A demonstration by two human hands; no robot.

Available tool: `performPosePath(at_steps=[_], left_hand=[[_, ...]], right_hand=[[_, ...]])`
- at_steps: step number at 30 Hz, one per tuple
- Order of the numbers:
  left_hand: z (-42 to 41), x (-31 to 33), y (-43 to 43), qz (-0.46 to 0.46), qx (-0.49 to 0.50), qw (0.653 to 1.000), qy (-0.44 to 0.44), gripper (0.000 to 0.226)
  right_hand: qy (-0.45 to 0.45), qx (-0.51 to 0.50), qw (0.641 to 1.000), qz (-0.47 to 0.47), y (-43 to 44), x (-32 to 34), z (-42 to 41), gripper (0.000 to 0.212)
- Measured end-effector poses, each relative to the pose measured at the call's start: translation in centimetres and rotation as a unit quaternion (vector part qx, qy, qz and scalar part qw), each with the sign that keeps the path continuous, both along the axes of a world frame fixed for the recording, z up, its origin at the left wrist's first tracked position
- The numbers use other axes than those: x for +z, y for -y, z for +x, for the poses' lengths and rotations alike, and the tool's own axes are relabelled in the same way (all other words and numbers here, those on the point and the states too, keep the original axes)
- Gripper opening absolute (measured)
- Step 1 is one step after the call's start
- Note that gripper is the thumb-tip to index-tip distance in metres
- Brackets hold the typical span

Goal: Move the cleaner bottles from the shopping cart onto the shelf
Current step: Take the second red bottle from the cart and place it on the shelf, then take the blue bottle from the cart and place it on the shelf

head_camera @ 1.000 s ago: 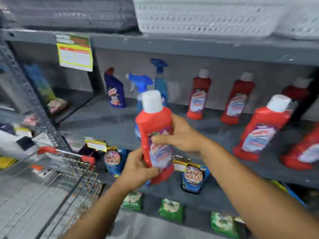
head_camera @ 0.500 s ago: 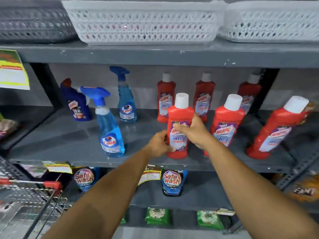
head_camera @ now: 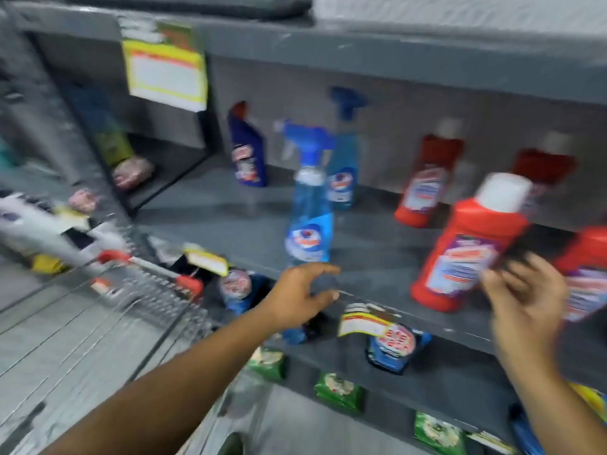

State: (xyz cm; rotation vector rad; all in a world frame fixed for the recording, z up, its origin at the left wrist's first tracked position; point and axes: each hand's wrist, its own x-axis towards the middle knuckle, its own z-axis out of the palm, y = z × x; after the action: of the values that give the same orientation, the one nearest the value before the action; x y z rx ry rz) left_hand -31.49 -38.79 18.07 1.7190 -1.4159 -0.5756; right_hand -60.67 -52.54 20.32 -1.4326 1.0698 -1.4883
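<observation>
Picture blurred throughout. Grey metal shelf [head_camera: 230, 224] runs across the middle, carrying a row of cleaner bottles. Nearest red bottle [head_camera: 469, 244], white cap, stands on the shelf near its front edge, leaning a little in this wide view; nobody is holding it. Right hand [head_camera: 525, 300] is just beside it, lower right, fingers spread and empty, not touching as far as the blur lets me tell. Left hand [head_camera: 302, 295] hangs in front of the shelf edge, fingers loosely curled, nothing in it, just below the blue spray bottle [head_camera: 308, 205] that stands upright toward the front. A second spray bottle [head_camera: 343, 159] and a dark blue bottle [head_camera: 246, 149] stand further back, more red bottles [head_camera: 427, 182] along the rear wall. Wire shopping cart [head_camera: 141, 290] with red corner caps sits lower left. Yellow tag [head_camera: 166, 73] hangs from the shelf above.
</observation>
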Motion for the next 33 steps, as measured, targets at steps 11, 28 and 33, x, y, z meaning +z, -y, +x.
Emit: performPosePath(at_steps=[11, 28, 33], left_hand=[[24.3, -9.1, -35.9, 0.199, 0.570, 0.773, -0.194, 0.036], [17.4, -30.7, -43.0, 0.245, 0.621, 0.377, -0.642, 0.021], [16.1, -34.4, -42.6, 0.049, 0.691, 0.183, -0.697, 0.029]], right_hand=[[-0.199, 0.466, 0.859, 0.076, -18.0, -5.5, 25.0, 0.040], [-0.622, 0.741, 0.246, -0.063, -42.9, -28.5, 61.6, 0.052], [-0.622, 0.752, 0.204, -0.076, -47.1, -35.3, 62.1, 0.026]])
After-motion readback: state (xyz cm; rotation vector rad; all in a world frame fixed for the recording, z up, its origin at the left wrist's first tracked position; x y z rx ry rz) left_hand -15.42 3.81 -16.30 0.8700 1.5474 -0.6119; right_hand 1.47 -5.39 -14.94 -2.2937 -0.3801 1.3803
